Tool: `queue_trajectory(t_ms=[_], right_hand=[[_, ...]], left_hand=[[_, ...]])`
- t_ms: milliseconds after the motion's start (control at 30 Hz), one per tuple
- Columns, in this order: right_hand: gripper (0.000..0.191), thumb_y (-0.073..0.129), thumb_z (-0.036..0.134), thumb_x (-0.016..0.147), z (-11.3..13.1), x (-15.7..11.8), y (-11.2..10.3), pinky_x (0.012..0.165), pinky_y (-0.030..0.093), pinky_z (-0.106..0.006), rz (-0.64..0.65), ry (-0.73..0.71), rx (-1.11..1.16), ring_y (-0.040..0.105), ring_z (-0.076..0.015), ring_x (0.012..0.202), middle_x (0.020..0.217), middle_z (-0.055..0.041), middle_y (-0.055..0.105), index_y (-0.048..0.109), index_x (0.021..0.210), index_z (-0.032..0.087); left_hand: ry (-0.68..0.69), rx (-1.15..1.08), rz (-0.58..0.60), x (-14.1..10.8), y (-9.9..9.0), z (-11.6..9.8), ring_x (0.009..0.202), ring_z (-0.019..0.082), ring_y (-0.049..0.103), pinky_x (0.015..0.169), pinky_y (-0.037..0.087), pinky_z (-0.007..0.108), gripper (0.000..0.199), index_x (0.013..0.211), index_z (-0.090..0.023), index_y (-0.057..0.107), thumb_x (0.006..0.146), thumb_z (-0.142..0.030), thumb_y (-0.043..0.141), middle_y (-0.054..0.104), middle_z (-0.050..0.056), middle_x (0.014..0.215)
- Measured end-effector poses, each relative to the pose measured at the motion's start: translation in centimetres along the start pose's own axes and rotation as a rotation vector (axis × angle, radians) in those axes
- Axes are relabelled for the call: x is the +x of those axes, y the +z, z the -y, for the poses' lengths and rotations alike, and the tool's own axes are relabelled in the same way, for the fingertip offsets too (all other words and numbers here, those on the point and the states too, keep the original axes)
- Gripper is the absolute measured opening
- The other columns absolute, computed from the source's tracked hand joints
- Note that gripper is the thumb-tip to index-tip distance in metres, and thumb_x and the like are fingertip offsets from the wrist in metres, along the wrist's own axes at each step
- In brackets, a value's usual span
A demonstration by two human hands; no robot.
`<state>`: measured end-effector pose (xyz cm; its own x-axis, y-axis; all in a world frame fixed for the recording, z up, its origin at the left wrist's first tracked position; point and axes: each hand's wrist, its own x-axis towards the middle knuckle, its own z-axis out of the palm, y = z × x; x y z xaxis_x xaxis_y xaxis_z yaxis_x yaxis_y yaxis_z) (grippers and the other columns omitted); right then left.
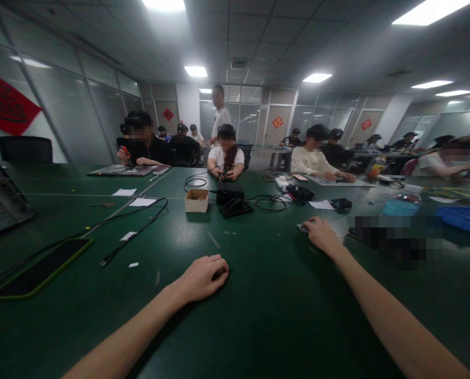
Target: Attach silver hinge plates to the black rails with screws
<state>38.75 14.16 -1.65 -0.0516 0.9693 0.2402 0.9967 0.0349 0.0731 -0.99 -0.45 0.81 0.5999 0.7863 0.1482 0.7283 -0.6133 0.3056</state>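
My left hand (205, 276) rests on the green tabletop (250, 316), its fingers curled in loosely. I see nothing in it, and a ring shows on one finger. Farther out to the right, my right hand (319, 231) has its fingertips on a small flat grey piece (302, 228) lying at the table surface. Most of that piece is under the fingers, so its kind is unclear. Ahead of the hands stand a small open cardboard box (197, 201) and a black device on a stand (235, 202).
At left lie a phone with a green edge (41, 268), a black cable (140, 231) and paper scraps (142, 202). To the right are a blue tray (461, 218) and a clear container with blue contents (401, 204). Several people sit across the table; a computer case (3, 195) stands far left.
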Motion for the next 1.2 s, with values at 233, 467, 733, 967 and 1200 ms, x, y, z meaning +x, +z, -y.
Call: queue_trajectory(t_ms=[233,467,733,967,1200], right_hand=[[0.040,0.036,0.017,0.092,0.2,0.0,0.0,0.077,0.048,-0.039,-0.004,0.014,0.010,0.045,-0.0300,0.109,0.129,-0.0147,0.044,0.051,0.129,0.024],[0.040,0.040,0.015,0.089,-0.1,0.2,0.3,0.078,0.048,-0.039,0.014,0.003,0.013,0.044,-0.0309,0.112,0.129,-0.0138,0.044,0.056,0.124,0.025],[0.038,0.040,0.013,0.087,-0.1,0.2,0.6,0.081,0.047,-0.038,-0.010,-0.009,0.038,0.045,-0.0295,0.110,0.126,-0.0127,0.048,0.061,0.117,0.023],[0.044,0.036,0.023,0.091,-1.4,0.3,-0.2,0.094,0.040,-0.046,-0.096,0.116,0.084,0.044,-0.0304,0.117,0.130,-0.0132,0.047,0.048,0.133,0.021],[0.054,0.034,0.049,0.090,-4.0,0.0,0.3,0.090,0.043,-0.049,-0.002,0.274,0.138,0.050,-0.0346,0.116,0.130,-0.0172,0.051,0.051,0.131,0.017]], left_hand=[[-0.024,-0.003,0.020,0.0,-0.1,-0.1,0.077,0.015,0.057,0.069,0.044,0.025,0.013,0.095,-0.019,0.059,0.089,-0.022,0.048,0.060,0.003,0.089],[-0.012,-0.015,0.018,-0.1,-0.1,-0.1,0.077,0.016,0.056,0.069,0.044,0.026,0.012,0.095,-0.019,0.059,0.090,-0.022,0.049,0.059,0.002,0.090],[0.005,-0.013,-0.005,-0.1,0.1,0.1,0.076,0.015,0.056,0.068,0.043,0.025,0.012,0.094,-0.019,0.059,0.089,-0.021,0.049,0.059,0.002,0.089],[0.004,-0.012,-0.014,0.0,0.0,0.1,0.075,0.014,0.056,0.068,0.044,0.024,0.012,0.094,-0.018,0.060,0.089,-0.021,0.049,0.059,0.002,0.089],[-0.012,-0.006,0.012,-0.1,-0.1,0.1,0.076,0.015,0.057,0.069,0.043,0.024,0.011,0.095,-0.019,0.059,0.090,-0.021,0.049,0.059,0.002,0.089]])
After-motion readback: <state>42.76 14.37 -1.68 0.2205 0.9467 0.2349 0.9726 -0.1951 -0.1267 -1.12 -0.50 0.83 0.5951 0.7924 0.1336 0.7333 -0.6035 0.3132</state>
